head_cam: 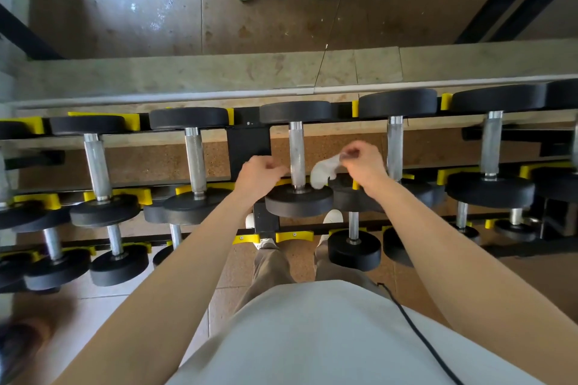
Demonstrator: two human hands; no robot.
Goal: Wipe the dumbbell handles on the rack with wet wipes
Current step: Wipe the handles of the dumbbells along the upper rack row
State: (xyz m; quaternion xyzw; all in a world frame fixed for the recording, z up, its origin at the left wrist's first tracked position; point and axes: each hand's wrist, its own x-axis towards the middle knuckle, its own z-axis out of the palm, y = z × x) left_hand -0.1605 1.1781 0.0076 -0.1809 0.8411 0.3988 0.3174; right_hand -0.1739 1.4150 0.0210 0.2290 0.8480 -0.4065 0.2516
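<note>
Head view: our right hand (364, 162) pinches the wet wipe (325, 172) just beside the centre dumbbell handle (297, 150) on the rack (249, 147) — left hand (261, 174) curled alongside, grasp unclear. Next, we judge — wrap wipe round handle.

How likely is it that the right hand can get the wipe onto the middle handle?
Probably yes. The right hand pinches the wipe just right of the handle, with nothing between them. The left hand is on the handle's other side, out of the way.
</note>
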